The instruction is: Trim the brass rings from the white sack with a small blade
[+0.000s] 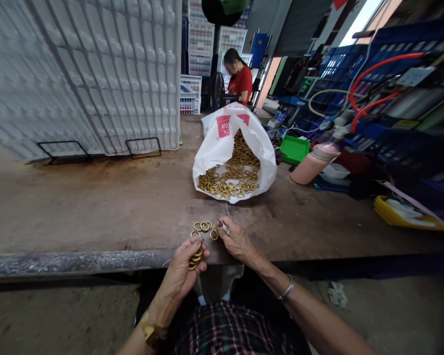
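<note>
My left hand point(187, 266), at the table's front edge, is closed around several brass rings point(195, 260) that overlap in a row. My right hand point(240, 242) is closed too, just above the table. At its fingertips is a brass ring point(214, 233). A small silvery object point(225, 228) also shows between its thumb and forefinger; its kind cannot be made out. A few loose brass rings point(205, 226) lie on the wood between and beyond the two hands. Behind them a white plastic bag point(210, 148) lies with its mouth towards me, many more rings inside.
White ribbed trays point(126, 74) stand upright on the wooden table point(96, 207) at left, held by black wire stands point(144, 148). At right are a pink bottle point(311, 165), a green bin point(295, 149) and a yellow tray point(407, 217). A person in red point(241, 81) sits beyond.
</note>
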### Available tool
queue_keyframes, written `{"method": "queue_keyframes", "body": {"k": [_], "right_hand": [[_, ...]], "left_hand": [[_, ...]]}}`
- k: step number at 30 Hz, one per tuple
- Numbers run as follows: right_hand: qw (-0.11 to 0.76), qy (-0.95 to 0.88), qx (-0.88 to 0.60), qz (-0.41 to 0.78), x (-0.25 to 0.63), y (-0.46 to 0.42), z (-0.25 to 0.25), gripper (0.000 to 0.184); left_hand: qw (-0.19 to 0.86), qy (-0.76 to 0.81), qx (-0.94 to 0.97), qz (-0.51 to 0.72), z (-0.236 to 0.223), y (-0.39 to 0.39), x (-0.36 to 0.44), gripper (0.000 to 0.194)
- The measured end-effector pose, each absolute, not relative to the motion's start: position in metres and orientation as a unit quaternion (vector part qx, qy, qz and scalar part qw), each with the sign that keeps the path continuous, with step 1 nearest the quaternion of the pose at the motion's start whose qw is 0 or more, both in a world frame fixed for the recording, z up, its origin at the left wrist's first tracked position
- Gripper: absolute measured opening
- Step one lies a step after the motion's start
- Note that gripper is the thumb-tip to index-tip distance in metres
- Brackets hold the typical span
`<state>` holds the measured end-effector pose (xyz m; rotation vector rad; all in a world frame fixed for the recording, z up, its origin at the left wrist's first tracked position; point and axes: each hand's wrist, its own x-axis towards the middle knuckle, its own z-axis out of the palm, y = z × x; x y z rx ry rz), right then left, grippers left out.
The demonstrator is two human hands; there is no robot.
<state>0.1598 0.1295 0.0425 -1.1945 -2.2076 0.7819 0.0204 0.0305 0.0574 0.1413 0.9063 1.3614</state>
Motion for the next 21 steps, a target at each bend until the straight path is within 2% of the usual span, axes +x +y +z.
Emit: {"method": "queue_keyframes", "body": {"k": [6, 12, 21], "right_hand": [[0.306, -0.799, -0.389, 0.342, 0.147, 0.117, 0.059, 0.014], [0.329, -0.799, -0.359, 0.353, 0.14, 0.111, 0.068, 0.015], [0.317, -0.793, -0.345, 0.39, 0.137, 0.106, 0.07, 0.02]], "left_hand": [[0.573, 0.495, 0.19, 0.625, 0.06, 0.044, 0.031, 0.036], [0.533, 0.544, 0.228, 0.607, 0.058, 0.043, 0.028, 0.037], [0.575, 0.509, 0.224, 0.6, 0.06, 0.038, 0.021, 0.036]]}}
